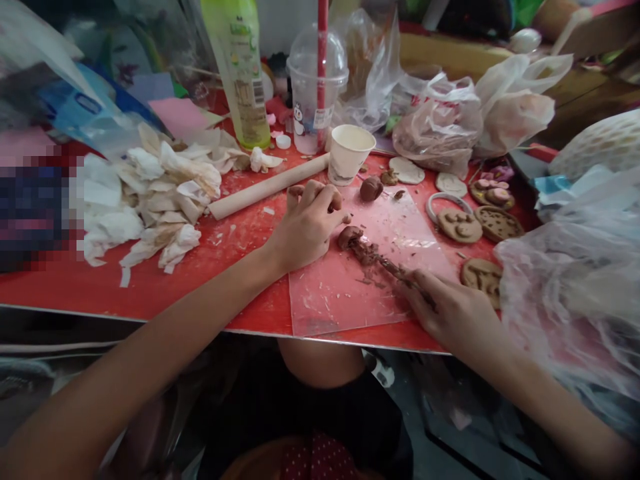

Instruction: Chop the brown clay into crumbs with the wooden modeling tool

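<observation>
My right hand (445,303) is closed around a thin clay modelling tool (395,268) smeared with brown clay. The tool's far end reaches into crumbled clay (367,253) beside a lump of brown clay (349,237) on a clear plastic sheet (320,307). Just above that lump is my left hand (313,223), its fingers curled and the thumb and forefinger close together. Whatever they pinch, if anything, is too small to make out. A rounder brown clay ball (371,189) sits farther back on the sheet, near a paper cup (350,153).
A rolling pin (270,187) lies behind my left hand, beside crumpled tissues (160,193). A domed plastic cup (315,87) and a green bottle (240,73) stand at the back. Flat clay discs (459,225) and plastic bags (575,287) crowd the right of the red table (240,267).
</observation>
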A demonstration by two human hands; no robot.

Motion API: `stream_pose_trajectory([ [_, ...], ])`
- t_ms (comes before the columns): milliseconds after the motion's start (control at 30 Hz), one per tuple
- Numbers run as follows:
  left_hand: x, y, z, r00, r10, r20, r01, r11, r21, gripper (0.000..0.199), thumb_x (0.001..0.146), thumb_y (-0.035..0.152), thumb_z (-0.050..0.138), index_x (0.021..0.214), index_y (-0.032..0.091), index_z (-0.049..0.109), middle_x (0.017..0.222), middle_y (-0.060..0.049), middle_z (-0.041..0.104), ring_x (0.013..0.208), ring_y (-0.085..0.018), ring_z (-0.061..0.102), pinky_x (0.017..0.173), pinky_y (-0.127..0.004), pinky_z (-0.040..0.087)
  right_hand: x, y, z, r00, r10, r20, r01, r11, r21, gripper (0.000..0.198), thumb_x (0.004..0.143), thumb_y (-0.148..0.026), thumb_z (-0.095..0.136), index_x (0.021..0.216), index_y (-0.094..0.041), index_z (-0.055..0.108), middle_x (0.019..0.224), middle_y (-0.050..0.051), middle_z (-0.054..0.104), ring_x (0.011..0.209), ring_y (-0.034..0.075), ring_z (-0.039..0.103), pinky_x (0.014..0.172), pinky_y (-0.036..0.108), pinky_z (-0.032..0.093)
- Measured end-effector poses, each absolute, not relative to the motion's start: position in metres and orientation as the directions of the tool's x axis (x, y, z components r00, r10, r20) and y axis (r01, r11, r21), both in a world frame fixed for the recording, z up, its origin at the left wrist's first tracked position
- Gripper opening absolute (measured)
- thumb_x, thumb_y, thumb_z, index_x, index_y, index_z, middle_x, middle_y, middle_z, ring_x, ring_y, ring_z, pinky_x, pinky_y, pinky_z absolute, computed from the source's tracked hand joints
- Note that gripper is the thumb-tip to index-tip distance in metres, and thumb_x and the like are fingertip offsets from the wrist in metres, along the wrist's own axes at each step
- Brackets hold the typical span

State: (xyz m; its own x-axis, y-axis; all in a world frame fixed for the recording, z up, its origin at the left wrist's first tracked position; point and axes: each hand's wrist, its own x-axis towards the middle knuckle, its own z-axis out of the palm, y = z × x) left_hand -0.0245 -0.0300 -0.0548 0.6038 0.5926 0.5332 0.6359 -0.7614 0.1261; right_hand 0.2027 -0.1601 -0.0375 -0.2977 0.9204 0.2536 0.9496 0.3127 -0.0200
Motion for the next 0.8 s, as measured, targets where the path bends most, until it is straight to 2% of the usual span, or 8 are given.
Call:
stream_pose_trajectory([
  [100, -0.024, -0.03, -0.054, 0.604, 0.591, 0.535, 0.641, -0.759, 0.115, 0.023, 0.09, 0.009, 0.043, 0.095, 0.017, 0.065, 0.105, -0.009, 0.059, 0.109, -0.031, 0.049, 0.092, -0.051, 0.037, 0.203, -0.159, -0.036, -0.357, 0.899, 0.253, 0.934, 0.351, 0.07, 0.026, 0.093, -0.027, 0.043, 0.099, -0.014, 0.065, 0.078, 0.007, 0.072, 0.052, 0.015, 0.061, 0.04, 0.026, 0.023],
  [167, -0.024, -0.03, -0.054, 0.604, 0.592, 0.534, 0.64, -0.759, 0.117, 0.024, 0.09, 0.009, 0.043, 0.094, 0.017, 0.065, 0.105, -0.009, 0.059, 0.109, -0.031, 0.049, 0.091, -0.051, 0.037, 0.207, -0.156, -0.029, -0.353, 0.908, 0.224, 0.936, 0.345, 0.073, 0.027, 0.093, -0.03, 0.044, 0.091, -0.015, 0.066, 0.068, 0.006, 0.07, 0.046, 0.015, 0.057, 0.04, 0.027, 0.022],
  [300, -0.024, -0.03, -0.055, 0.601, 0.585, 0.544, 0.64, -0.76, 0.111, 0.023, 0.09, 0.009, 0.044, 0.094, 0.017, 0.064, 0.104, -0.009, 0.059, 0.108, -0.031, 0.049, 0.091, -0.051, 0.038, 0.215, -0.152, -0.014, -0.267, 0.953, 0.145, 0.947, 0.288, -0.145, 0.023, 0.091, -0.034, 0.049, 0.082, -0.019, 0.063, 0.059, 0.003, 0.066, 0.048, 0.014, 0.058, 0.045, 0.024, 0.034],
  [400, -0.024, -0.03, -0.056, 0.608, 0.576, 0.546, 0.638, -0.764, 0.097, 0.023, 0.088, 0.008, 0.043, 0.091, 0.017, 0.064, 0.104, -0.01, 0.059, 0.108, -0.031, 0.049, 0.091, -0.052, 0.038, 0.214, -0.152, -0.014, -0.18, 0.961, 0.208, 0.943, 0.229, -0.243, 0.021, 0.091, -0.033, 0.049, 0.082, -0.018, 0.062, 0.058, 0.002, 0.065, 0.048, 0.013, 0.058, 0.047, 0.023, 0.038],
  [467, -0.024, -0.029, -0.056, 0.605, 0.58, 0.545, 0.637, -0.764, 0.106, 0.022, 0.089, 0.009, 0.043, 0.091, 0.016, 0.063, 0.104, -0.01, 0.059, 0.108, -0.031, 0.049, 0.092, -0.052, 0.038, 0.21, -0.152, -0.02, -0.166, 0.952, 0.256, 0.952, 0.223, -0.21, 0.022, 0.091, -0.033, 0.049, 0.083, -0.017, 0.063, 0.058, 0.003, 0.065, 0.046, 0.013, 0.057, 0.046, 0.023, 0.036],
  [667, -0.025, -0.03, -0.054, 0.593, 0.586, 0.552, 0.641, -0.758, 0.116, 0.022, 0.088, 0.009, 0.044, 0.097, 0.016, 0.063, 0.105, -0.01, 0.059, 0.108, -0.031, 0.049, 0.091, -0.051, 0.039, 0.207, -0.155, -0.033, -0.328, 0.896, 0.3, 0.943, 0.328, 0.053, 0.025, 0.092, -0.029, 0.046, 0.084, -0.016, 0.065, 0.07, 0.007, 0.071, 0.049, 0.016, 0.062, 0.04, 0.025, 0.026],
  [733, -0.025, -0.029, -0.054, 0.592, 0.584, 0.555, 0.644, -0.757, 0.11, 0.022, 0.088, 0.008, 0.044, 0.095, 0.016, 0.064, 0.105, -0.01, 0.059, 0.107, -0.03, 0.049, 0.091, -0.05, 0.039, 0.213, -0.159, -0.03, -0.341, 0.903, 0.26, 0.94, 0.335, 0.069, 0.026, 0.093, -0.03, 0.046, 0.083, -0.016, 0.065, 0.067, 0.007, 0.071, 0.047, 0.017, 0.061, 0.04, 0.026, 0.026],
  [800, -0.025, -0.029, -0.055, 0.589, 0.581, 0.561, 0.645, -0.757, 0.107, 0.023, 0.088, 0.007, 0.044, 0.093, 0.017, 0.064, 0.105, -0.009, 0.059, 0.107, -0.03, 0.05, 0.09, -0.05, 0.039, 0.22, -0.163, -0.024, -0.307, 0.925, 0.222, 0.949, 0.316, -0.009, 0.026, 0.092, -0.033, 0.048, 0.084, -0.016, 0.065, 0.065, 0.006, 0.069, 0.049, 0.018, 0.062, 0.043, 0.026, 0.031],
])
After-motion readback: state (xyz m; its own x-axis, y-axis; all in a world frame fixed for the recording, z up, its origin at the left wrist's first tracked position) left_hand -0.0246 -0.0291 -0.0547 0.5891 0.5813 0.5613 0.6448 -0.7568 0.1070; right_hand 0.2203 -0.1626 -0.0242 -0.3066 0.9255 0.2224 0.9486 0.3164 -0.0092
